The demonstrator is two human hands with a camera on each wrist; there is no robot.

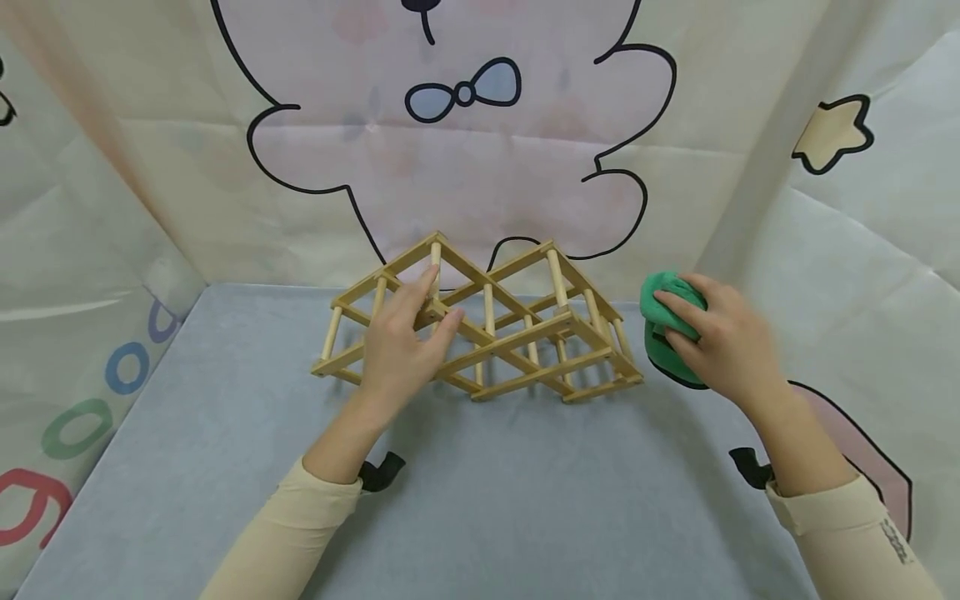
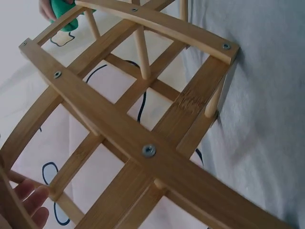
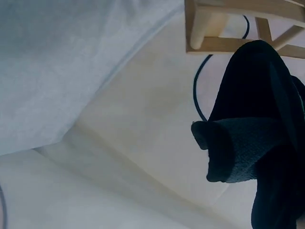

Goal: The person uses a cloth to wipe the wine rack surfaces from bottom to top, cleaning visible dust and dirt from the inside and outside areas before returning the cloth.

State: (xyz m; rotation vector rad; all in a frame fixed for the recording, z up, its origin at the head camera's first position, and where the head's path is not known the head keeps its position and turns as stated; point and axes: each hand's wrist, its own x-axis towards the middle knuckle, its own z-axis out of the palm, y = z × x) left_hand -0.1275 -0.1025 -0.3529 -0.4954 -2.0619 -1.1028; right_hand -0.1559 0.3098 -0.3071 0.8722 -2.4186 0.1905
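Observation:
A light wooden folding rack (image 1: 525, 336), made of crossed slats and round posts, stands near the back of the table. My left hand (image 1: 397, 350) grips it left of its middle; in the left wrist view the fingertips (image 2: 35, 200) show behind a slat. To the right of the rack, my right hand (image 1: 731, 342) holds a bunched green cloth (image 1: 663, 312), its lower part hanging loose. The right wrist view shows that cloth (image 3: 252, 90) dark in shadow, with the rack's end (image 3: 224, 45) above it. A gap lies between cloth and rack in the head view.
Blue-grey fabric covers the table (image 1: 525, 500). Behind it hangs a pale printed curtain (image 1: 465, 167) close to the rack. More printed sheets close off the left side (image 1: 75, 275) and the right side (image 1: 885, 233).

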